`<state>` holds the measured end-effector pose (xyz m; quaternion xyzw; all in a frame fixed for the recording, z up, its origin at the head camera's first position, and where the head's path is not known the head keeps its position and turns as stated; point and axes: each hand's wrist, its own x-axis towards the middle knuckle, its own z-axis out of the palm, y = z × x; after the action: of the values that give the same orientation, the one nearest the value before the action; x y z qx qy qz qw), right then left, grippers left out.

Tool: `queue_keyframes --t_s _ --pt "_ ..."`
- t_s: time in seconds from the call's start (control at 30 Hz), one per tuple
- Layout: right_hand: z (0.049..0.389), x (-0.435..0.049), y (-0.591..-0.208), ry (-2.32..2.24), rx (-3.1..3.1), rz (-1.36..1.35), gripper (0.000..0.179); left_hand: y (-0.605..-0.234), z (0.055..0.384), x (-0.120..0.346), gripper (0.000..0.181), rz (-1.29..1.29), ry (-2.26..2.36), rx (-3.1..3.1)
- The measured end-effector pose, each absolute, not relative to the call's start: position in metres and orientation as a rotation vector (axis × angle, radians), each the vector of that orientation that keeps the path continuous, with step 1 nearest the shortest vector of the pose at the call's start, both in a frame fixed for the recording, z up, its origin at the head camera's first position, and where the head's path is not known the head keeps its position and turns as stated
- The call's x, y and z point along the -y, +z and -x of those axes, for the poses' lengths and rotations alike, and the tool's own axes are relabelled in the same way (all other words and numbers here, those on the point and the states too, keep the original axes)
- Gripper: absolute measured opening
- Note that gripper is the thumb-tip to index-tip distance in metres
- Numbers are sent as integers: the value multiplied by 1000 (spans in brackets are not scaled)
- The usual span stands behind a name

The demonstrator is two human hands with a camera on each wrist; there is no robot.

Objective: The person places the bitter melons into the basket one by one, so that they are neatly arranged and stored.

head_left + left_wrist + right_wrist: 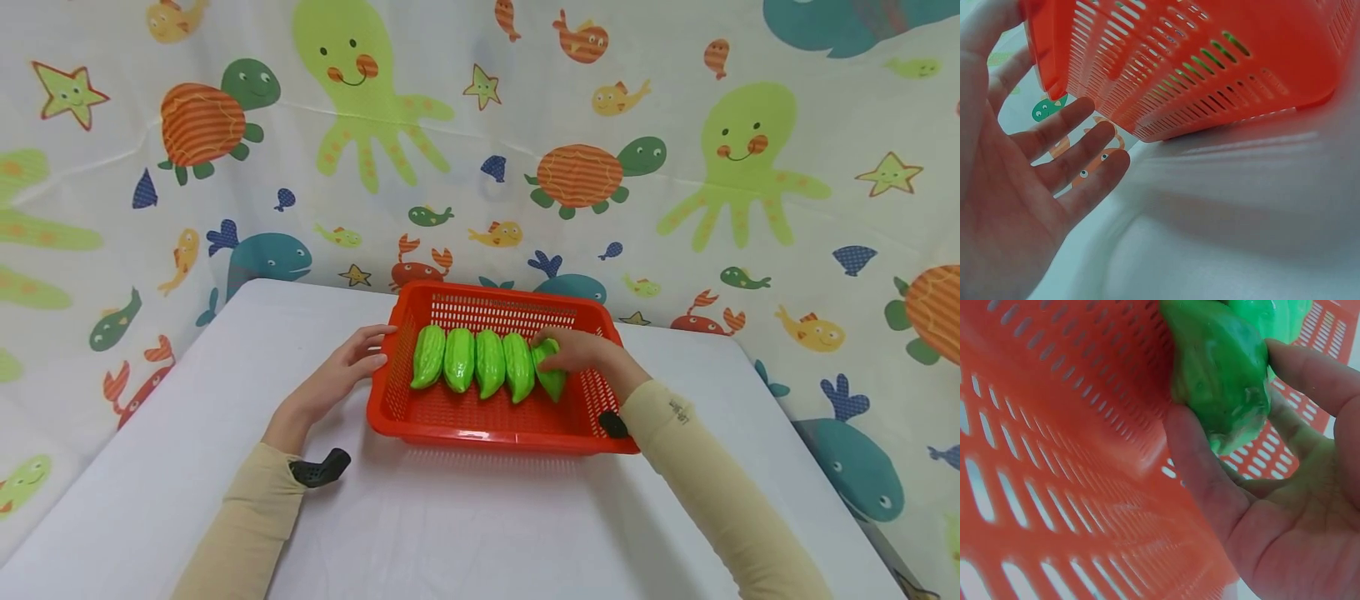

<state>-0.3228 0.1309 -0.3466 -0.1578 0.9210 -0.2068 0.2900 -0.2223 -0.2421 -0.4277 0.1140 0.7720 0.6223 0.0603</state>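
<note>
A red plastic basket with slotted walls holds several bright green bitter melons, lying side by side in a row. My right hand reaches into it and grips the rightmost bitter melon. In the right wrist view, fingers and thumb come round the blunt end of this bitter melon, which lies by the slotted basket wall. My left hand is at the basket's left rim, its fingertips right at the edge. Seen from the left wrist, the lower fingers of this hand extend loosely beside the basket wall.
The basket stands toward the back of a white-covered table. Behind and around the table hangs a white curtain printed with sea animals. A black wrist device sticks out from the left sleeve, another from the right.
</note>
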Motion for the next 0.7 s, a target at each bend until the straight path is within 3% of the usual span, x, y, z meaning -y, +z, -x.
queue_keyframes --t_s 0.7 --pt "323 -132 -353 -499 -2461 487 43 -430 222 243 55 -337 1880 -2346"
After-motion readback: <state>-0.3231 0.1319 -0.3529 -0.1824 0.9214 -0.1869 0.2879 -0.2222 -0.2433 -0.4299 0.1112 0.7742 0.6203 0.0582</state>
